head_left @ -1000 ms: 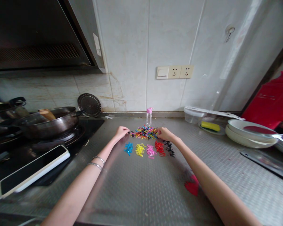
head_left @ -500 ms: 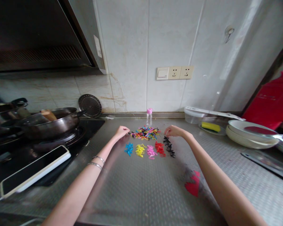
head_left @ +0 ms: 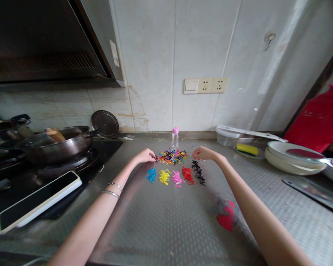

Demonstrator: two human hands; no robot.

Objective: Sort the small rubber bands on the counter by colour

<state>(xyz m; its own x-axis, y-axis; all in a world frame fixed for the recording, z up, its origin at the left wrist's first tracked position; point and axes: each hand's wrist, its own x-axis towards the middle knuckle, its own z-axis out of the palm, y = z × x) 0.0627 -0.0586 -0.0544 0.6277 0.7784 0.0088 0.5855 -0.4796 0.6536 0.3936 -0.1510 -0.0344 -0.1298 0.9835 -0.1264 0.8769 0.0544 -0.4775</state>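
A mixed heap of small, thin coloured bands, like little rubber bands (head_left: 172,156), lies on the metal counter (head_left: 161,221). At its left edge is my left hand (head_left: 146,156), fingers pinched against dark pieces there. My right hand (head_left: 203,153) hovers at the heap's right side, just above the black bands (head_left: 198,173). Its fingers are curled together; what is in them, if anything, is too small to tell. In front of the heap, sorted piles make a row: blue bands (head_left: 151,175), yellow bands (head_left: 164,177), pink bands (head_left: 178,178) and red bands (head_left: 188,175).
Behind the heap stands a clear bottle (head_left: 175,139) with a pink cap. On the left are a phone (head_left: 39,201) and a pan (head_left: 61,146) on the stove. White bowls (head_left: 294,162), a yellow sponge (head_left: 246,149) and a knife (head_left: 310,194) lie right.
My left hand has shifted slightly right, its fingertips now against the heap's edge. My right hand has moved slightly left. The sorted piles look the same.
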